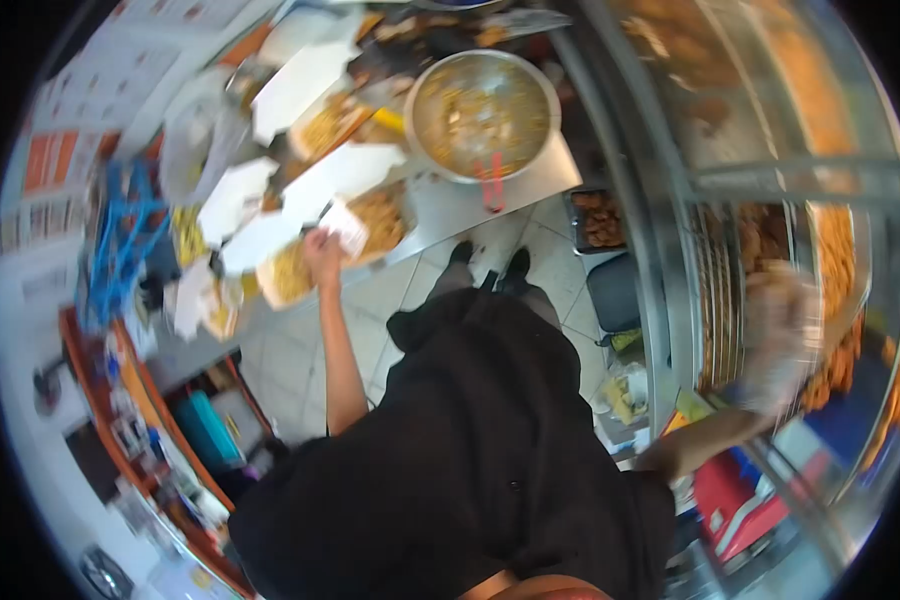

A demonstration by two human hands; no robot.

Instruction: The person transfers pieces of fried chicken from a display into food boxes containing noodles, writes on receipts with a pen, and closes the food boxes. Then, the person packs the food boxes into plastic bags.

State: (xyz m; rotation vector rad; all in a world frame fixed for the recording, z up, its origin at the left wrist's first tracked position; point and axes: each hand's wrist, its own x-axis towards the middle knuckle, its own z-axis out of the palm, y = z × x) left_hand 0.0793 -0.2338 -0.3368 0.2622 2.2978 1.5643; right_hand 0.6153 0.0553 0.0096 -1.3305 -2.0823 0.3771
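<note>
Left of centre, my left hand pinches a white slip beside brown food; slackening could drop it in. Right of frame, my right hand blurs; grip indeterminate.

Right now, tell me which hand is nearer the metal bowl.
Left. The left hand is at the open boxes, left of the metal bowl on the same counter; the blurred right hand is farther off, out right by the food racks.

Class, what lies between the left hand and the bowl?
In the head view, the white slip held in the left hand comes first, then an open food box, before the bowl.
</note>
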